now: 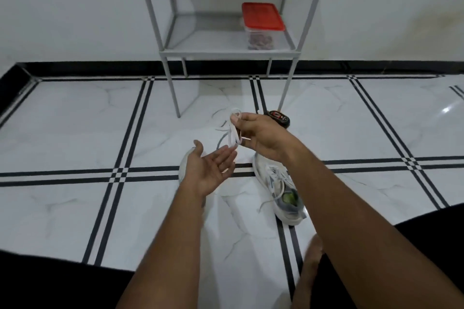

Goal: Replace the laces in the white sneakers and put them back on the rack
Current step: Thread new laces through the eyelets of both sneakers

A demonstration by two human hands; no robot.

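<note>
- White flat shoelace (233, 130) is hanging in loose loops from the right hand (261, 137), whose fingertips are pinching it near its upper bend; it is dangling above the floor, between the two shoes.
- Left hand (209, 167) is lying palm up with fingers relaxed and spread, holding nothing; its fingertips are reaching just under the lace's lower end, and whether they are touching it cannot be told.
- White mesh sneaker with grey heel (281, 190) is sitting on the white marble-patterned floor tile (75, 120) beneath the right forearm, long axis running away from the person and slightly leftward, toe farther off; a lace is trailing loosely from its eyelets.
- Second white sneaker (184, 165) is showing only as a pale edge behind the left hand, so its lacing cannot be judged.
- Right hand is the nearer one to the laced sneaker; left hand is nearer the hidden one, the likelier target for threading.
- Grey metal-frame rack (175, 52) is standing beyond both shoes, against the wall.
- Count: two sneakers, one lace in hand, one rack, one clear plastic box with red lid (262, 25) on the rack shelf, one small round black object (278, 118) on the floor behind the right hand.
</note>
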